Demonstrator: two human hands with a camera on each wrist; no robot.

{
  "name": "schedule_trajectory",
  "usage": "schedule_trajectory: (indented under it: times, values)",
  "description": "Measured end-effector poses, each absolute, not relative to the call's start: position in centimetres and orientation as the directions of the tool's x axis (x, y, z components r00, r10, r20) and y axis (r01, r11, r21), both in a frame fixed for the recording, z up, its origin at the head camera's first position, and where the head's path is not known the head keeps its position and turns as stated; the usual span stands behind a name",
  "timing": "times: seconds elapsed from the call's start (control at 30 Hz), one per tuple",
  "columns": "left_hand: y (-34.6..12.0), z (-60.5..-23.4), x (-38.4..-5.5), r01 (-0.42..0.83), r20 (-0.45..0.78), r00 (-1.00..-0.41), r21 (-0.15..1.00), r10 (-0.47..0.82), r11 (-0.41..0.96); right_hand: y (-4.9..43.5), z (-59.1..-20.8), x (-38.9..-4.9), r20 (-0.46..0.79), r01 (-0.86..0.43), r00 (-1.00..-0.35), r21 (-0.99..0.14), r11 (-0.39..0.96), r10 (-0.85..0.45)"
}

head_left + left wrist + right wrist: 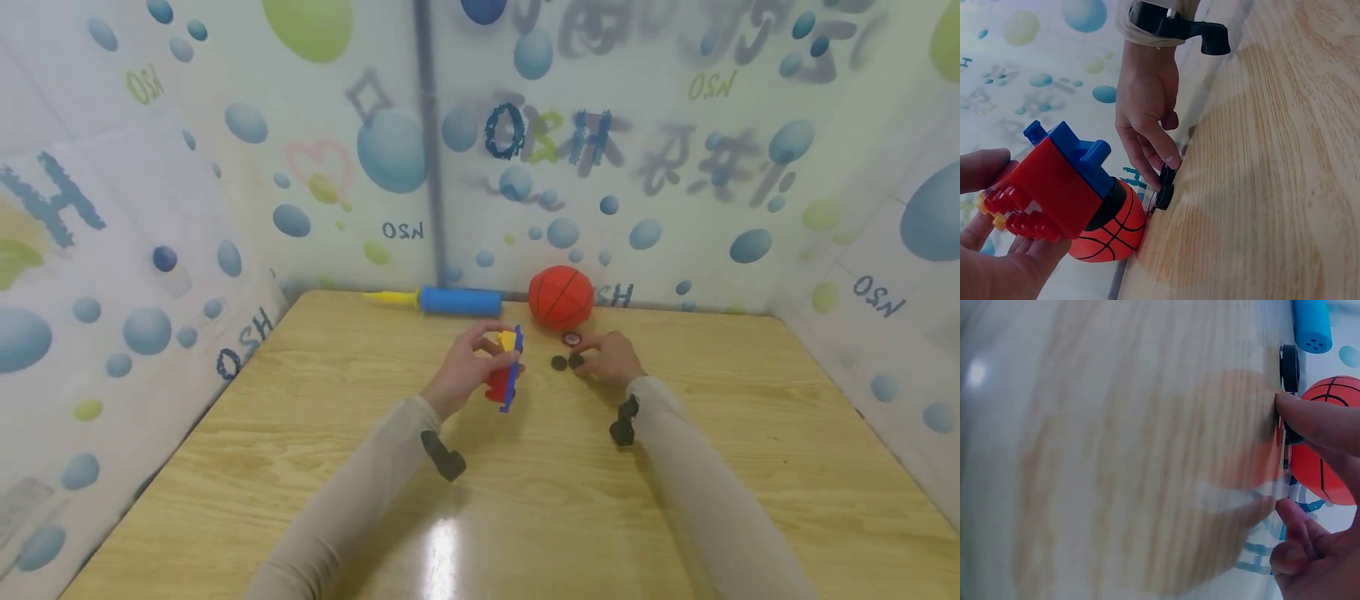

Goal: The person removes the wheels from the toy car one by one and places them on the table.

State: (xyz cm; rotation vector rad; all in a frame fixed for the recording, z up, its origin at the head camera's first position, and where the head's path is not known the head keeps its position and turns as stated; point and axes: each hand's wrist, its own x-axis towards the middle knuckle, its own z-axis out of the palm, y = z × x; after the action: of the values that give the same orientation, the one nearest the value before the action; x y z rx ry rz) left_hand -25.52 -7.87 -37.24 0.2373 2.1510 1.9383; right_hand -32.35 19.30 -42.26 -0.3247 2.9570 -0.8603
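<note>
My left hand (pixel 468 371) grips a toy car (pixel 501 379) of red, yellow and blue parts, raised over the table. The left wrist view shows its red block (pixel 1060 187), blue underside and one black wheel (pixel 1109 209) fitted on it. Farther right, my right hand (pixel 611 360) reaches down to the tabletop, its thumb and a finger pinching a small black wheel (pixel 576 362). Another black wheel (pixel 558 363) lies just left of it. Behind these is a dark-rimmed disc (pixel 572 339) with a pale middle.
A red basketball-patterned ball (pixel 561 297) stands at the table's back edge, close behind the wheels. To its left lies a blue cylinder (pixel 461 302) with a yellow pointed end. Walls (pixel 637 167) printed with bubbles enclose the wooden table (pixel 315 433) at the back and sides.
</note>
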Motion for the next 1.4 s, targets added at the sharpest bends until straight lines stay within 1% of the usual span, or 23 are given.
schedule_trajectory:
  times: [0.47,0.63,0.77,0.9,1.2,1.4]
  values:
    - [-7.8,-37.7,-25.8,-0.031,-0.059,-0.957,0.994,0.283,0.105,19.3,-41.9,-32.3,-0.024,-0.160,-0.978,-0.547,0.821,-0.207]
    - [-7.7,-37.8,-25.7,-0.041,-0.063,-0.958,0.996,0.280,0.084,19.5,-41.7,-32.3,0.020,-0.207,-0.972,-0.535,0.819,-0.232]
    - [-7.7,-37.8,-25.7,-0.056,-0.074,-0.955,0.996,0.286,0.069,19.9,-41.6,-31.9,0.066,-0.215,-0.974,-0.586,0.782,-0.218]
    - [-7.7,-37.7,-25.7,-0.067,-0.081,-0.955,0.996,0.286,0.059,20.1,-41.0,-31.0,0.061,-0.201,-0.975,-0.650,0.733,-0.214]
    - [-7.7,-38.3,-26.0,-0.080,-0.092,-0.955,0.995,0.282,0.053,20.0,-40.6,-29.2,0.054,-0.221,-0.966,-0.681,0.698,-0.253]
    - [-7.6,-38.6,-26.3,-0.084,-0.094,-0.961,0.995,0.260,0.049,19.0,-39.7,-27.7,0.127,-0.310,-0.940,-0.707,0.636,-0.317]
